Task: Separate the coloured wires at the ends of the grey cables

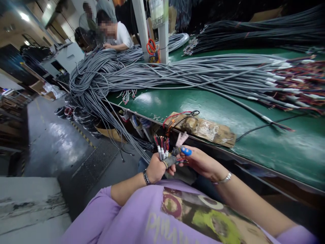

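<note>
My left hand [156,168] is closed around several grey cables [163,155]. Their white-wrapped ends stand upright out of the fist, with bunches of coloured wires [161,139] fanning from the tops. A dark grey cover wraps the thumb. Close beside it, my right hand [199,162] has its fingers pinched together. A small blue piece [186,151] shows at its fingertips, and a blurred pale pink forked shape [181,139] sticks up just beyond. Thin red and green wires [181,160] lie between the two hands. What exactly the right fingers grip is partly hidden.
Long grey cables [177,74] run across the green table [157,101] and hang off its left end. A taped wooden block [208,130] sits at the near edge. Dark cable bundles [254,37] lie behind. Red scissors [151,46] hang on a post. A co-worker [123,37] is at the far end.
</note>
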`<state>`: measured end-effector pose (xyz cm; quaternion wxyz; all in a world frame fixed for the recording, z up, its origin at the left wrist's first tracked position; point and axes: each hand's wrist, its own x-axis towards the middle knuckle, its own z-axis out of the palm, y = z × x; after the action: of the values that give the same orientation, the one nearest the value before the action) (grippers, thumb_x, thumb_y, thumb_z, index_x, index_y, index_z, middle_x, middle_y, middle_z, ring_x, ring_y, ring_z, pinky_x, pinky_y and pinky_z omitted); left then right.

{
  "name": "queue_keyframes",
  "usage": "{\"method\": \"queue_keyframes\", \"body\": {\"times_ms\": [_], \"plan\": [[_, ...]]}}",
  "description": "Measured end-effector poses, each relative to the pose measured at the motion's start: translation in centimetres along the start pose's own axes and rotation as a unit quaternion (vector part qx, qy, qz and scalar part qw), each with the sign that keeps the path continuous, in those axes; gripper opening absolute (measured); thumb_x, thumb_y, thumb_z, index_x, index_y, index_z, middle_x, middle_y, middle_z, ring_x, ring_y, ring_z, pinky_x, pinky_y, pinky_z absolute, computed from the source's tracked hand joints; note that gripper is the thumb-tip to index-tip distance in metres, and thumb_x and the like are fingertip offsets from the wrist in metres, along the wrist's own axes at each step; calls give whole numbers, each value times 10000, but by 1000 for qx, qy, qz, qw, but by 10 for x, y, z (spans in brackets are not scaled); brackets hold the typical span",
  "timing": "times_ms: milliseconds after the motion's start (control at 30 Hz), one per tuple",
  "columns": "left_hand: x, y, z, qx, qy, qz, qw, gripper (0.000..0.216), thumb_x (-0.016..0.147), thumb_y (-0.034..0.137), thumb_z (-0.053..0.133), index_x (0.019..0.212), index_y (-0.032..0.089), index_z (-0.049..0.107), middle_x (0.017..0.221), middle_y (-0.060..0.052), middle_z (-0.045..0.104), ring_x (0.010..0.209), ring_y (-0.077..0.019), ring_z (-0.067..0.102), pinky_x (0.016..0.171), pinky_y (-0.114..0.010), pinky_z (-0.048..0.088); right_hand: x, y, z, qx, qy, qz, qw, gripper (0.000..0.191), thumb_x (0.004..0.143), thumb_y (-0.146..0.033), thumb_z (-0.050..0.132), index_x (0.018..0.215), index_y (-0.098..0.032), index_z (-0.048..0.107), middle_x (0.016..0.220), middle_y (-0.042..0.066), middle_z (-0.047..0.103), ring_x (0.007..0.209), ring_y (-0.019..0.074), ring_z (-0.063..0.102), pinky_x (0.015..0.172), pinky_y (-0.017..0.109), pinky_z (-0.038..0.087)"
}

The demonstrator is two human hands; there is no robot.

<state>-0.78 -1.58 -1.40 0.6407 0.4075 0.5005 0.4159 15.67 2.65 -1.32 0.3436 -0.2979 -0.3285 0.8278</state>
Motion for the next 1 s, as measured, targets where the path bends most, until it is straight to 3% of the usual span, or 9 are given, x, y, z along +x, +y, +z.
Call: {"method": "queue_keyframes", "body": {"times_ms": [200,267,433,567,700,800,900,1000], "plan": [[1,4,0,100,-107,-71,987,451,679,534,704,559,110,607,526,-65,614,425,-109,548,435,-208,392,-3,-7,11,-143,-68,-12,987,245,701,-397,788,746,-171,704,612,26,692,508,161,609,557,292,483],[1,6,-1,123,-130,-90,980,459,681,540,697,549,109,613,526,-73,619,432,-112,556,434,-205,386,-3,-6,8,-177,-60,-22,982,262,703,-406,783,755,-161,709,647,31,700,536,157,611,582,290,489],[2,3,-2,81,-61,-52,994,486,692,575,678,556,115,597,524,-58,608,419,-108,550,427,-202,388,-7,0,-7,-148,57,-43,986,374,667,-515,780,737,-157,699,715,38,685,616,136,597,573,248,493],[5,-2,-1,46,0,-15,999,498,710,593,657,572,119,583,540,-58,621,421,-102,550,425,-196,383,-13,14,-8,-95,88,-3,992,377,647,-489,807,824,-172,706,718,32,650,569,127,560,515,269,504],[6,-5,-1,28,-2,-9,1000,479,719,573,663,591,116,596,550,-66,636,441,-106,563,445,-198,398,-14,28,4,-96,147,-102,979,290,641,-408,832,734,-181,677,588,-9,596,509,98,475,470,225,406],[6,-5,-2,32,-36,-27,998,498,700,587,676,588,105,615,569,-88,651,468,-124,586,467,-214,426,-12,28,12,-107,148,-135,974,277,647,-408,823,687,-186,662,565,-10,592,497,100,453,469,237,370],[3,-2,-4,37,-76,-37,996,505,655,594,712,599,99,629,574,-95,658,479,-141,599,490,-238,460,-13,20,21,-111,110,-122,980,293,649,-429,812,654,-197,633,517,-19,572,459,104,448,461,254,363],[0,-1,-5,38,-75,-23,996,490,634,576,739,609,97,638,565,-86,653,480,-142,599,503,-248,474,-13,12,30,-100,74,-107,986,305,667,-445,793,642,-210,601,477,-26,552,431,112,453,452,265,360]]}}
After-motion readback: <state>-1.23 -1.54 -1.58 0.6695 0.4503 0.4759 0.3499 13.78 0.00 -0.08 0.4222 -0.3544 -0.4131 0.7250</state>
